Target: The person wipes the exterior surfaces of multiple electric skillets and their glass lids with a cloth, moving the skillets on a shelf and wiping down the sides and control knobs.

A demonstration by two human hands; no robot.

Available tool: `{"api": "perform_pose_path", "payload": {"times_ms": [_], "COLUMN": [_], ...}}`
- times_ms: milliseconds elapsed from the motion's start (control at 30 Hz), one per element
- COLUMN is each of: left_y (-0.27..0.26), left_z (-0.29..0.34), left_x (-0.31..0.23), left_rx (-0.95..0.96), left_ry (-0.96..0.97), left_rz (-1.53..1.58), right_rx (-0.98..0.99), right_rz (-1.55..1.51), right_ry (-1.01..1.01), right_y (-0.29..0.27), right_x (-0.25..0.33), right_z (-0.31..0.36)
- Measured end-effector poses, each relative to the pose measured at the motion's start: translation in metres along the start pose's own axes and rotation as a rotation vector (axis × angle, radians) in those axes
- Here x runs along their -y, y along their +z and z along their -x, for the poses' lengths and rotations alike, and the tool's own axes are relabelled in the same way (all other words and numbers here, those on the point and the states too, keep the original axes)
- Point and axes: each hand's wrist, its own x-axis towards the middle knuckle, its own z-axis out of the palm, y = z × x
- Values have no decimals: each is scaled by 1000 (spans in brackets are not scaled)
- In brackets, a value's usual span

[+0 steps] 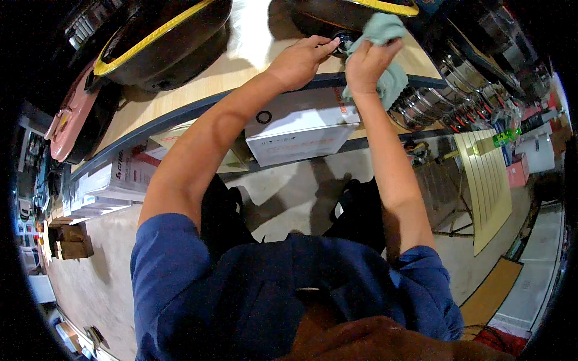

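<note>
My right hand [368, 67] grips a pale green cloth [385, 29]. Part of the cloth bunches above my fingers, and the rest hangs below, beside my wrist. My left hand [299, 62] reaches in from the left, fingers closed together, their tips at a small dark, shiny round piece [344, 43]. That piece sits by the front of a dark vessel with a yellow rim [388, 6], cut off by the top edge. Whether it is attached to the vessel, I cannot tell. Both hands are over the front part of a wood-topped shelf [253, 67].
Another dark, yellow-rimmed vessel [180, 57] stands on the shelf at left, beside a pink appliance [77, 114]. White boxes [301, 129] fill the lower shelf. Stacked metal pots [415, 108] are at right, near a cream slatted folding table [484, 186].
</note>
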Motion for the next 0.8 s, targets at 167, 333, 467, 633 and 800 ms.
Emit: {"api": "perform_pose_path", "payload": {"times_ms": [167,333,467,633,800], "left_y": [4,1,-4,3,-1], "left_z": [-2,-2,-9,0,-3], "left_x": [8,1,1,1,5], "left_rx": [189,96,305,119,225], "left_ry": [-158,-61,-235,-102,-131], "left_rz": [-106,11,-20,-60,-107], "right_rx": [294,-25,199,53,182], "right_rz": [56,-70,52,51,101], "right_ry": [-181,104,-127,-16,-165], "right_y": [-8,-2,-6,1,1], "right_x": [18,-2,10,4,-3], "right_z": [3,2,6,6,16]}}
